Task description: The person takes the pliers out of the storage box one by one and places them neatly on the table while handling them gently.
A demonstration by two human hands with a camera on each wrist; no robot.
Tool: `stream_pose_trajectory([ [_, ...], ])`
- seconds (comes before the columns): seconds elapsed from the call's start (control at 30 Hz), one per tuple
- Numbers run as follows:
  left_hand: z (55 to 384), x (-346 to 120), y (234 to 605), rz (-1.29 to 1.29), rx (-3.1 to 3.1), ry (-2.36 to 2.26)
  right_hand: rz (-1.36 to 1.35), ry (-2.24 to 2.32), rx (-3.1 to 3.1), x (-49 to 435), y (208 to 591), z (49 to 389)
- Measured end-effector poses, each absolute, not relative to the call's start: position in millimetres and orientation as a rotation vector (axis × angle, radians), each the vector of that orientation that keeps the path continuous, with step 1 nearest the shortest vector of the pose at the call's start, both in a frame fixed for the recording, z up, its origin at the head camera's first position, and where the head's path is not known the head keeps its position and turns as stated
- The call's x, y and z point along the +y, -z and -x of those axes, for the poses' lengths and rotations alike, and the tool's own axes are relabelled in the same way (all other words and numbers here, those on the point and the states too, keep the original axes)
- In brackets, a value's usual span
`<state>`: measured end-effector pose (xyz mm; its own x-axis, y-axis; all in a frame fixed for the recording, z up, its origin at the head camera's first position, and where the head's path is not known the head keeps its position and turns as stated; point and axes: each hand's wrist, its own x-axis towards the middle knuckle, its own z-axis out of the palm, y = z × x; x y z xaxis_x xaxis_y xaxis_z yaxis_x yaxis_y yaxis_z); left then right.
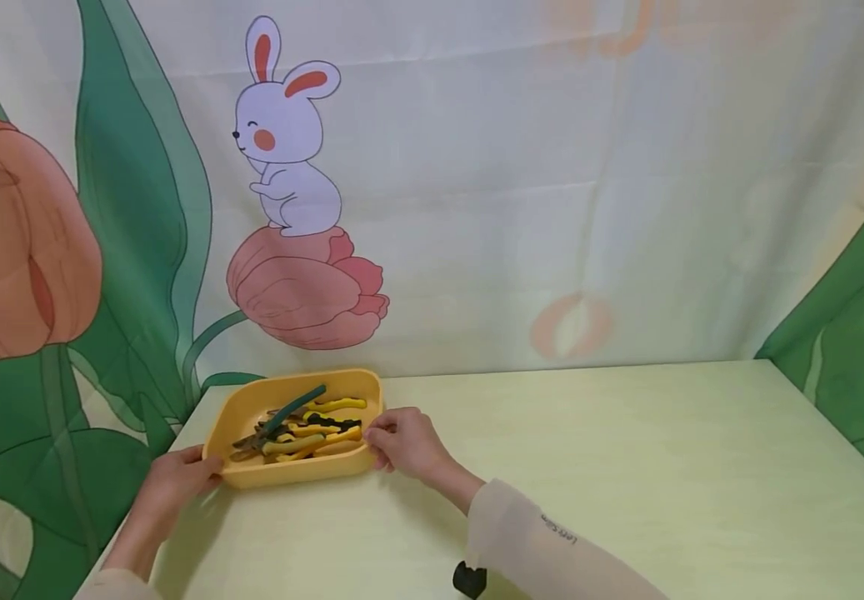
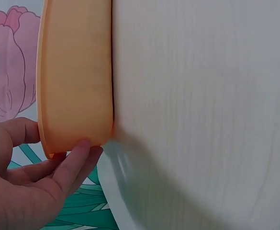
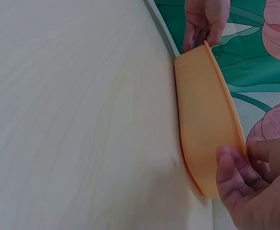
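Observation:
A shallow yellow plastic tray (image 1: pixel 297 475) lies at the far left of the table. My left hand (image 1: pixel 175 483) grips its left end, thumb at the rim and fingers against the wall, as the left wrist view shows. At the opposite end my right hand (image 1: pixel 411 446) holds the right corner, thumb over the rim and curled fingers on the outer side. Inside lie several hand tools with yellow handles (image 1: pixel 345 404), piled with dark metal heads toward the left. A green handle (image 1: pixel 304 407) slants across the top of the pile.
The pale wood-grain table (image 1: pixel 626 467) extends to the right. Behind it hangs a cloth backdrop (image 1: pixel 476 208) printed with a rabbit and tulips. A small black object (image 1: pixel 469 579) shows under the right sleeve (image 1: pixel 544 533).

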<state>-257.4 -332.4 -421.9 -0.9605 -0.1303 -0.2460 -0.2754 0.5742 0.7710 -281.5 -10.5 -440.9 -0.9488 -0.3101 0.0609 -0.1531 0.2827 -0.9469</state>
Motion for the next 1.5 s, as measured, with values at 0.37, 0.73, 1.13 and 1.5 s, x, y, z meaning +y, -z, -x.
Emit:
stream_pose_trajectory([
  [0.37, 247.5, -320.4, 418.7, 0.359, 2.558, -1.342, 0.392, 1.585, 2.585, -2.6, 441.4, 273.0],
  [0.73, 236.8, -303.8, 411.7, 0.321, 2.509, -1.375, 0.210, 1.625, 2.554, 9.1, 436.4, 262.2],
  [1.13, 229.8, -292.0, 410.0, 0.267, 2.448, -1.334, 0.036, 1.665, 2.363, 29.7, 426.7, 248.2],
  [1.5, 222.3, -269.9, 409.3, 0.361, 2.442, -1.278, 0.079, 1.627, 2.400, 47.4, 428.4, 241.7],
])
